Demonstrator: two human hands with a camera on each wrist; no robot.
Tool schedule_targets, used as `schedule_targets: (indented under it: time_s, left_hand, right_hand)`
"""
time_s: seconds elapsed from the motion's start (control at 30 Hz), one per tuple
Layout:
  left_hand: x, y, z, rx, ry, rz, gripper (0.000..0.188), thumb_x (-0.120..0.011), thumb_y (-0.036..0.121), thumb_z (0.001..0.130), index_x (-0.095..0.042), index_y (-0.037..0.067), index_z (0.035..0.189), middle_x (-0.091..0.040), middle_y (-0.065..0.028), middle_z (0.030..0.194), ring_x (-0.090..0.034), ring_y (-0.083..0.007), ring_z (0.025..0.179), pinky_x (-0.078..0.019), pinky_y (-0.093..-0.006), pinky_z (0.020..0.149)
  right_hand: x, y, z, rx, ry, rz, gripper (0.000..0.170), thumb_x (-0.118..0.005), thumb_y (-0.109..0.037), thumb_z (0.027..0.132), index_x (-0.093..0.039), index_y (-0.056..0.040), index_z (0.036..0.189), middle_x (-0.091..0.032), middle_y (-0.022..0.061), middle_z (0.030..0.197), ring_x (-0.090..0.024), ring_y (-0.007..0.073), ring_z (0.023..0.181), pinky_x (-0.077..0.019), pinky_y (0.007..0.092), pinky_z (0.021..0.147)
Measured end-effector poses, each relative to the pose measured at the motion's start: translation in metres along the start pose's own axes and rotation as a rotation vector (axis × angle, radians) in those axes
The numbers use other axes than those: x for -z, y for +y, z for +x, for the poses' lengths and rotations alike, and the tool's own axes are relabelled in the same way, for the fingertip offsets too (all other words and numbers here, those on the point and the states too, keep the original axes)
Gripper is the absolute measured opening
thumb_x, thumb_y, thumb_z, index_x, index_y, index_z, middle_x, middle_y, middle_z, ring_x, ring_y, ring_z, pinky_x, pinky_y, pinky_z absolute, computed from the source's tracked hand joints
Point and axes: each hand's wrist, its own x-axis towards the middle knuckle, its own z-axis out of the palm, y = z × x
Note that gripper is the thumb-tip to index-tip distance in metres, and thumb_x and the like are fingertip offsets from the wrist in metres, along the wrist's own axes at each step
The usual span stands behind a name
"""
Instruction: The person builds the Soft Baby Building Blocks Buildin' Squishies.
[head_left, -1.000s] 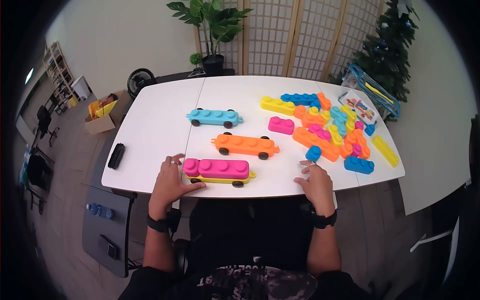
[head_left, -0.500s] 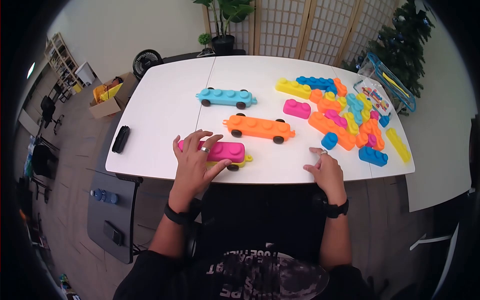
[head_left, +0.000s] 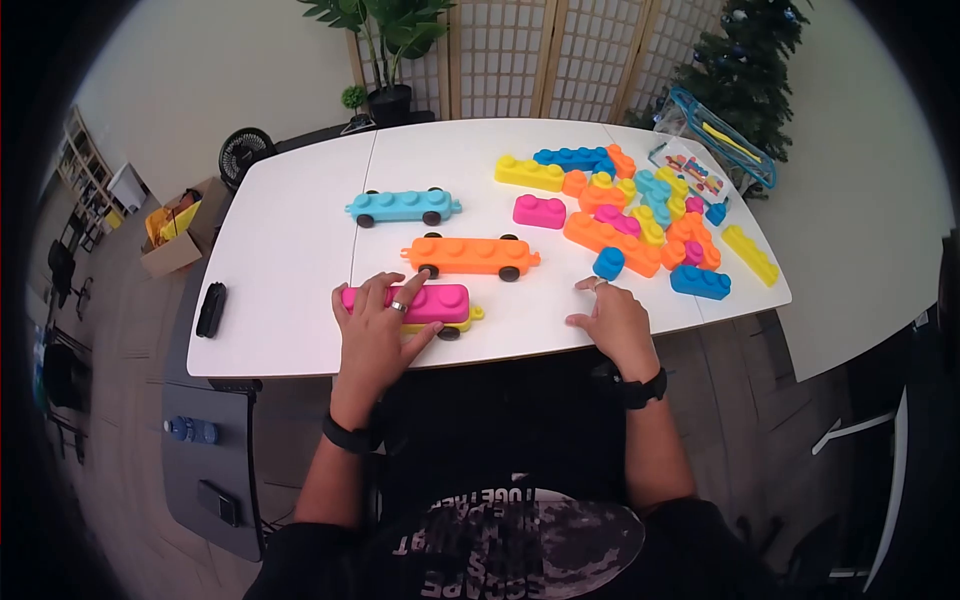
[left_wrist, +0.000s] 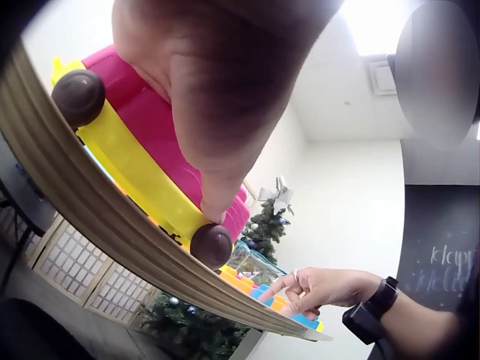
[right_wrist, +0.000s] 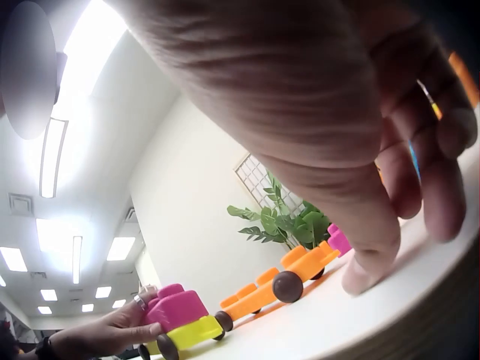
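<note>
In the head view, my left hand (head_left: 378,335) is over a yellow toy car base (head_left: 455,325) topped with pink blocks (head_left: 440,300). Fingers reach across the top, and the thumb lies along the near side by a dark wheel (head_left: 449,334). The left wrist view has that thumb tip against the lower edge of the pink block (left_wrist: 150,124), near the wheel. My right hand (head_left: 617,325) rests on the table near a small blue block (head_left: 608,263), fingers loosely bent, holding nothing. Beyond the yellow car stand an orange car base (head_left: 470,256) and a light-blue one (head_left: 403,207).
A pile of colourful blocks (head_left: 610,230) spreads across the right of the white table (head_left: 290,250). One pink block (head_left: 539,211) lies at its left side. A black case (head_left: 211,310) is near the left edge. A clear blue-trimmed bag (head_left: 725,140) stands at the back right.
My left hand moved from beside the yellow car's left end onto its top. The car rolled left past the orange base, then back right. My right hand stayed about where it was.
</note>
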Motion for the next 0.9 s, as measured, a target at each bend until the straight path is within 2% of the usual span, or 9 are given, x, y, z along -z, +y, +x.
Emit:
schedule_targets:
  time_s: [0.07, 0.17, 0.2, 0.3, 0.33, 0.43, 0.47, 0.7, 0.9]
  left_hand:
    - [0.002, 0.001, -0.004, -0.025, 0.009, -0.014, 0.076, -0.081, 0.05, 0.088, -0.057, 0.026, 0.156, -0.048, -0.0147, 0.155, -0.04, -0.0385, 0.151, -0.0213, -0.0641, 0.122]
    - [0.015, -0.004, -0.006, 0.031, 0.104, -0.113, 0.081, -0.085, 0.048, 0.085, -0.055, 0.023, 0.156, -0.046, -0.0151, 0.157, -0.038, -0.0411, 0.151, -0.0191, -0.0685, 0.123]
    - [0.017, -0.011, -0.006, 0.054, 0.129, -0.047, 0.086, -0.09, 0.042, 0.081, -0.055, 0.016, 0.155, -0.049, -0.0157, 0.155, -0.042, -0.0415, 0.148, -0.0292, -0.0634, 0.123]
    - [0.013, -0.036, -0.007, 0.25, 0.033, -0.501, 0.086, -0.094, 0.033, 0.079, -0.055, 0.006, 0.15, -0.055, -0.019, 0.149, -0.053, -0.0378, 0.14, -0.0441, -0.0506, 0.116]
    - [0.001, -0.044, -0.007, 0.255, 0.052, -0.628, 0.078, -0.096, 0.024, 0.079, -0.058, 0.0, 0.142, -0.064, -0.0195, 0.135, -0.063, -0.0314, 0.128, -0.0524, -0.04, 0.106]
    - [-0.021, -0.05, -0.011, 0.269, -0.076, -0.827, 0.067, -0.093, 0.021, 0.083, -0.059, -0.001, 0.136, -0.069, -0.0182, 0.125, -0.067, -0.0273, 0.121, -0.0518, -0.0396, 0.106]
    - [-0.025, -0.046, -0.012, 0.221, -0.025, -0.841, 0.06, -0.091, 0.02, 0.086, -0.06, -0.001, 0.133, -0.073, -0.0155, 0.119, -0.069, -0.0272, 0.116, -0.0517, -0.0388, 0.105]
    - [-0.02, -0.035, -0.004, 0.205, -0.121, -0.921, 0.055, -0.087, 0.018, 0.089, -0.061, -0.001, 0.133, -0.073, -0.0182, 0.121, -0.069, -0.0273, 0.116, -0.0516, -0.0384, 0.103]
    - [-0.025, -0.039, -0.006, 0.153, -0.081, -0.802, 0.056, -0.087, 0.025, 0.088, -0.063, 0.002, 0.134, -0.073, -0.0179, 0.122, -0.068, -0.0334, 0.116, -0.0503, -0.043, 0.104]
  right_hand:
    - [0.017, -0.009, 0.0, -0.007, 0.05, 0.041, 0.049, -0.09, -0.03, 0.082, -0.072, -0.0131, 0.124, -0.074, 0.0109, 0.094, -0.073, 0.0322, 0.093, -0.0571, 0.0443, 0.079]
    - [0.032, -0.007, 0.004, -0.036, 0.117, 0.052, 0.046, -0.089, -0.027, 0.083, -0.072, -0.0137, 0.124, -0.072, 0.0105, 0.093, -0.073, 0.0319, 0.09, -0.057, 0.0442, 0.078]
    - [0.035, -0.002, 0.006, -0.042, 0.154, 0.05, 0.044, -0.088, -0.025, 0.084, -0.073, -0.0136, 0.123, -0.072, 0.0104, 0.094, -0.073, 0.0319, 0.091, -0.057, 0.0443, 0.079]
    - [0.034, 0.023, 0.016, -0.015, 0.266, 0.015, 0.037, -0.085, -0.02, 0.086, -0.075, -0.0138, 0.121, -0.072, 0.0101, 0.096, -0.073, 0.032, 0.094, -0.0571, 0.0448, 0.081]
    - [0.028, 0.035, 0.023, 0.019, 0.314, -0.014, 0.034, -0.084, -0.019, 0.087, -0.076, -0.0141, 0.12, -0.072, 0.01, 0.096, -0.073, 0.0321, 0.095, -0.057, 0.045, 0.082]
    - [0.027, 0.05, 0.038, 0.035, 0.321, -0.044, 0.03, -0.082, -0.012, 0.087, -0.078, -0.0146, 0.117, -0.074, 0.0107, 0.1, -0.073, 0.0331, 0.1, -0.0567, 0.046, 0.084]
    - [0.025, 0.055, 0.045, 0.05, 0.32, -0.029, 0.028, -0.081, -0.011, 0.087, -0.078, -0.0135, 0.114, -0.074, 0.0109, 0.101, -0.073, 0.0334, 0.1, -0.0566, 0.0461, 0.084]
    - [0.041, 0.045, 0.067, 0.07, 0.138, -0.019, 0.019, -0.081, -0.008, 0.086, -0.068, -0.0062, 0.099, -0.075, 0.0118, 0.093, -0.074, 0.0339, 0.097, -0.055, 0.0455, 0.078]
    - [0.037, 0.05, 0.073, 0.193, 0.082, -0.094, 0.039, -0.083, -0.009, 0.085, -0.071, -0.0116, 0.123, -0.078, 0.0111, 0.11, -0.073, 0.0333, 0.104, -0.057, 0.0438, 0.086]
